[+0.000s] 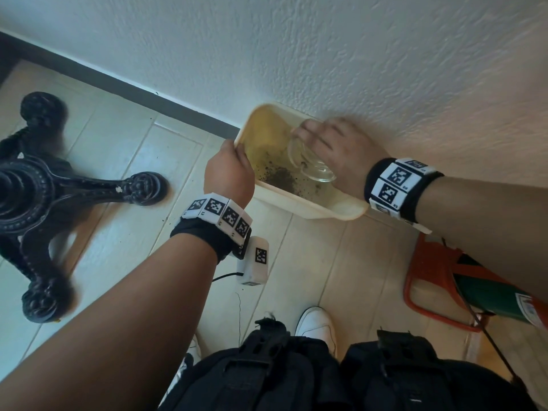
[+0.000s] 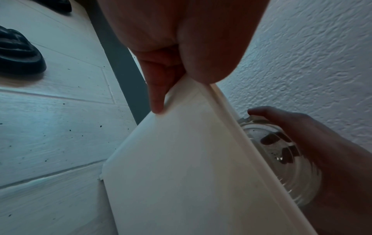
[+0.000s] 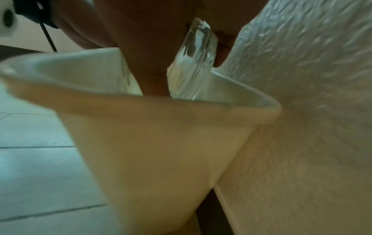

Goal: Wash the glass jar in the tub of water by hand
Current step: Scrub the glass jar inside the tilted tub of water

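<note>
— Black straps and buckles point(image 1: 296, 375) filled the bottom centre of the head view, nearest the lens, with a white shoe point(image 1: 317, 321) just above them.

— And the hands?

— At mid-frame the left hand point(image 1: 229, 170) gripped the cream tub point(image 1: 308, 207) at its left rim, thumb over the edge and fingers point(image 2: 156, 90) curled under the lip. To its right, the right hand point(image 1: 341, 149) was clamped on the glass jar point(image 1: 308, 164), thumb and fingers wrapped round its sides.

— Where was the jar?

— Inside the tub, tilted, low over yellowish water with dark specks — whether it touched the water couldn't be told. The tub stood against a textured white wall point(image 1: 355, 54).

— Anything else?

— A black ornate stand point(image 1: 44, 188) at far left, and an orange frame point(image 1: 427, 280) at lower right.
</note>
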### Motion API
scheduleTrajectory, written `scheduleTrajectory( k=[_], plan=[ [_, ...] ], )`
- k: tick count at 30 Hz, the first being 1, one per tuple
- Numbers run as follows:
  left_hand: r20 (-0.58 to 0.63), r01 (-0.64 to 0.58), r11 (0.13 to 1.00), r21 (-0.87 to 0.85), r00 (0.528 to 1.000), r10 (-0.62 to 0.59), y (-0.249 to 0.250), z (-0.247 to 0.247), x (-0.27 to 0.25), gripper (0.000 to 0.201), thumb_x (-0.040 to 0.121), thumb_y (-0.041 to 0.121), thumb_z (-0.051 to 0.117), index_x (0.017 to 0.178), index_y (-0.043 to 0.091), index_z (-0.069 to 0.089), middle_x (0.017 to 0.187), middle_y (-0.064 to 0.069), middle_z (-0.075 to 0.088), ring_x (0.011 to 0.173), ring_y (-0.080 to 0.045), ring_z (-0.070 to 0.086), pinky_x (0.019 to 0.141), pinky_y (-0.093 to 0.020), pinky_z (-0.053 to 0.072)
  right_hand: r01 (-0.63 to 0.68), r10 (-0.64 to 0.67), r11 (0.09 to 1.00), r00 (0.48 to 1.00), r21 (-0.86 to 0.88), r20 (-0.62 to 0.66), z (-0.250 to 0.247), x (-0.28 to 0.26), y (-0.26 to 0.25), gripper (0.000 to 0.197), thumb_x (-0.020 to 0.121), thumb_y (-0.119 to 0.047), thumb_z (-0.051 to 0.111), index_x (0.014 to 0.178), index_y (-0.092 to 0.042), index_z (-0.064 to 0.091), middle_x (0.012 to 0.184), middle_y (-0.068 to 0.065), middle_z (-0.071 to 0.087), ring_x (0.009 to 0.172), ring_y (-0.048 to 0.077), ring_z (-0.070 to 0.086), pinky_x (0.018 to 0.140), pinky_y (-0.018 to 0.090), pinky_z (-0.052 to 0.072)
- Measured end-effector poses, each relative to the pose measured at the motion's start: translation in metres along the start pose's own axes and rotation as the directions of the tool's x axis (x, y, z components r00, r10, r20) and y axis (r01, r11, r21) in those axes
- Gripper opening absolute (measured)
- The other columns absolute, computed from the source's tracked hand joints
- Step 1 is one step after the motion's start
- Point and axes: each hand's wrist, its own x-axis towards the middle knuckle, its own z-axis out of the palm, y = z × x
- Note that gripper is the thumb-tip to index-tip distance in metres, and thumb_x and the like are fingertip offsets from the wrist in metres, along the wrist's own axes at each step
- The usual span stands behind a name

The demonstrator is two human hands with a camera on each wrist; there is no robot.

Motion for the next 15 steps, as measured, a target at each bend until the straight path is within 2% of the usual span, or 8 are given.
scheduleTrajectory(
  k=[1,3,5,6,7,10,13,15],
  plan=[
    [-0.002,-0.001,1.0,-0.002,1.0,0.001,0.0,0.0,0.0,0.024,0.104,0.024,0.034,0.089,0.011,0.047,0.074,-0.004,0.051,0.065,-0.025,0.045,0.061,-0.031,0.03,0.025,-0.025,1.0,1.0,-0.007,-0.001,-0.001,-0.003,-0.005,0.088,0.076,-0.007,0.065,0.153,-0.008,0.022,0.152,0.015,0.035,0.119,0.04,0.047,0.098,0.053,0.043],
    [0.002,0.005,1.0,-0.008,1.0,-0.005,0.0,0.0,0.0,0.027,0.104,0.024,0.034,0.094,0.007,0.052,0.075,-0.004,0.052,0.066,-0.025,0.046,0.062,-0.031,0.031,0.113,-0.113,0.993,0.994,-0.024,0.01,0.002,-0.01,-0.022,0.059,0.091,-0.015,0.034,0.149,-0.004,0.035,0.146,0.019,0.045,0.115,0.042,0.052,0.098,0.053,0.046],
    [0.012,0.006,1.0,-0.006,1.0,-0.006,0.001,-0.001,-0.001,0.026,0.104,0.023,0.034,0.092,0.008,0.05,0.074,-0.004,0.052,0.065,-0.025,0.045,0.061,-0.031,0.03,0.196,-0.197,0.979,0.98,-0.049,-0.028,0.007,-0.014,-0.034,0.066,0.095,-0.01,0.003,0.142,-0.002,0.048,0.139,0.02,0.055,0.107,0.041,0.058,0.093,0.048,0.048],
    [0.016,0.003,1.0,-0.001,1.0,-0.003,0.001,0.0,-0.001,0.024,0.104,0.024,0.034,0.09,0.01,0.047,0.074,-0.004,0.051,0.065,-0.024,0.044,0.061,-0.031,0.029,0.226,-0.228,0.972,0.973,-0.069,-0.025,0.008,-0.015,-0.034,0.071,0.095,-0.009,-0.004,0.141,-0.002,0.049,0.138,0.02,0.056,0.107,0.041,0.059,0.092,0.048,0.048],
    [0.017,0.002,1.0,0.005,1.0,-0.002,0.002,0.0,-0.001,0.023,0.104,0.024,0.034,0.088,0.012,0.045,0.074,-0.004,0.051,0.064,-0.024,0.044,0.06,-0.031,0.029,0.222,-0.224,0.972,0.975,-0.071,-0.016,0.007,-0.015,-0.03,0.069,0.094,-0.008,-0.001,0.142,-0.001,0.048,0.139,0.021,0.054,0.109,0.042,0.058,0.092,0.049,0.048],
    [0.011,0.002,1.0,0.001,1.0,-0.002,0.002,0.001,-0.002,0.022,0.104,0.023,0.034,0.088,0.012,0.045,0.073,-0.003,0.05,0.063,-0.024,0.043,0.06,-0.031,0.028,0.182,-0.188,0.978,0.981,-0.103,-0.051,0.004,-0.011,-0.016,0.057,0.092,-0.005,0.024,0.146,0.001,0.04,0.143,0.024,0.049,0.115,0.043,0.053,0.097,0.051,0.045],
    [0.014,0.005,1.0,-0.011,1.0,-0.005,0.003,0.002,-0.003,0.022,0.104,0.024,0.033,0.087,0.013,0.044,0.066,0.0,0.047,0.055,-0.02,0.041,0.055,-0.028,0.027,0.3,-0.316,0.937,0.946,-0.181,-0.07,0.008,-0.011,-0.023,0.06,0.095,-0.007,0.012,0.14,0.001,0.051,0.134,0.02,0.059,0.116,0.033,0.051,0.099,0.043,0.041],
    [0.023,0.01,1.0,-0.013,1.0,-0.01,0.003,0.002,-0.002,0.022,0.104,0.023,0.033,0.087,0.013,0.042,0.061,0.005,0.041,0.051,-0.011,0.037,0.051,-0.028,0.023,0.293,-0.318,0.938,0.939,-0.185,-0.128,0.004,-0.012,-0.02,0.07,0.096,-0.006,-0.002,0.136,0.002,0.055,0.131,0.021,0.062,0.112,0.031,0.048,0.096,0.04,0.038]
  ],
)
